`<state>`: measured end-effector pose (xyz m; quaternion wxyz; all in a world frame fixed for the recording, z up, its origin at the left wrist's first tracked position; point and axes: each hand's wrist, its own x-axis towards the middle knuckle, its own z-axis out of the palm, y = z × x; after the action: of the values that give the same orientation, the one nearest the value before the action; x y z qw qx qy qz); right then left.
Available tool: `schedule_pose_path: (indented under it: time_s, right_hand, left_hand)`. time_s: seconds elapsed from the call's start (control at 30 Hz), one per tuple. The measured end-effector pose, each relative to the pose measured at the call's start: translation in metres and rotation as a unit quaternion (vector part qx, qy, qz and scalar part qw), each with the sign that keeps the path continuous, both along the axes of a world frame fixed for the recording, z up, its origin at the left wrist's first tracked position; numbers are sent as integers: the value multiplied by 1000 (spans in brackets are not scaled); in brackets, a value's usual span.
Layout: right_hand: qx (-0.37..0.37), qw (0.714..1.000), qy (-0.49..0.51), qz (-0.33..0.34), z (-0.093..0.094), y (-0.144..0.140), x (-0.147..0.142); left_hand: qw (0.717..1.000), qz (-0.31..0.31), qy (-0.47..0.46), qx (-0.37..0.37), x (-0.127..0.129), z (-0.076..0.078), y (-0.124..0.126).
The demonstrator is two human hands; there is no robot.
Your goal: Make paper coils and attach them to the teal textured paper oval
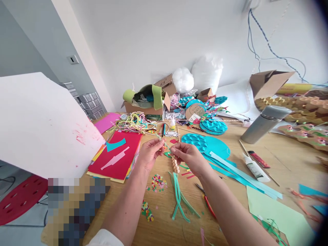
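Both hands meet near the middle of the view above the bench [282,160]. The left hand [149,154] is closed, its fingertips pinching the upper end of a thin green pipe cleaner [166,147]; the right hand [188,156] pinches the same strand just beside it, at about 3 o'clock from the left. A short row of pale wooden beads [175,166] hangs on the strand below the right fingertips. How the strand runs between the fingers is hard to make out, since the fingers cover it.

At 6 o'clock from the hands lies a bundle of green pipe cleaners [179,198], with small heaps of coloured confetti [157,181] at 7 o'clock. Red-handled scissors [206,201] are partly hidden under the right forearm. At 9 o'clock sits a stack of coloured paper topped by a red sheet [119,155]. At 3 o'clock lie teal paper strips [238,174] and a white glue tube [253,167]; a grey flask [265,123] lies on its side at 2 o'clock. A cardboard box [148,102] of scraps stands at 12 o'clock. A large white board [38,123] fills the left side, cut off by the frame edge. A pixelated patch at lower left hides whatever is there.
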<state>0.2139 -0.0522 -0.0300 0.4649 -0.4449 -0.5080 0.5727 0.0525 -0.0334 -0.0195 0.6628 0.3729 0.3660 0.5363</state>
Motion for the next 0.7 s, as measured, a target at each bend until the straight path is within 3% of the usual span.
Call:
schedule_pose_path:
  time_s: [0.13,0.23,0.43,0.57,0.7]
  right_hand:
    - [14,999,-29,23,0,-2,-4]
    - [28,999,-35,28,3,-2,-1]
    - [28,999,13,-35,9,0,14]
    - [10,998,62,-27,14,-2,15]
    - [-10,993,117,-12,18,-4,14]
  left_hand:
    - [999,30,5,23,1,3,-2]
    - [999,19,8,40,0,4,-3]
    - [995,-84,40,36,1,3,-9]
    - [986,-153,58,18,4,4,-14]
    - [981,-183,61,-5,7,4,-17]
